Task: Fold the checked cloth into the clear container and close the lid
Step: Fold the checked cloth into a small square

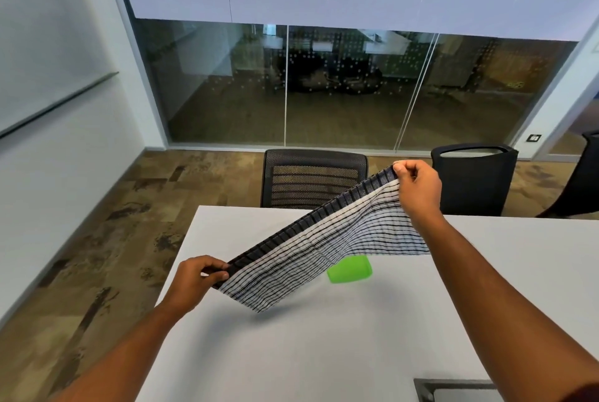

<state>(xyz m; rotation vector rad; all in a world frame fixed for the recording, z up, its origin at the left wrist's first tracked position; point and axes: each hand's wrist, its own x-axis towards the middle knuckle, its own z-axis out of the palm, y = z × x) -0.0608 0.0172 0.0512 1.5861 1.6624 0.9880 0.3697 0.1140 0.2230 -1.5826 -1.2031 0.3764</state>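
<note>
The checked cloth [319,246], white with dark lines and a dark border, is stretched in the air above the white table [291,353]. My left hand [194,281] pinches its near-left corner and my right hand [419,189] pinches its far-right corner, held higher. The cloth hangs slack between them and does not touch the table. A green lid-like piece [351,270] lies on the table behind the cloth, partly hidden by it. I cannot make out the clear container itself.
Two black office chairs [312,178] [475,181] stand at the table's far edge. A dark cable hatch [453,390] is set in the table at the near right. The table's left edge drops to a brown floor; a glass wall stands behind.
</note>
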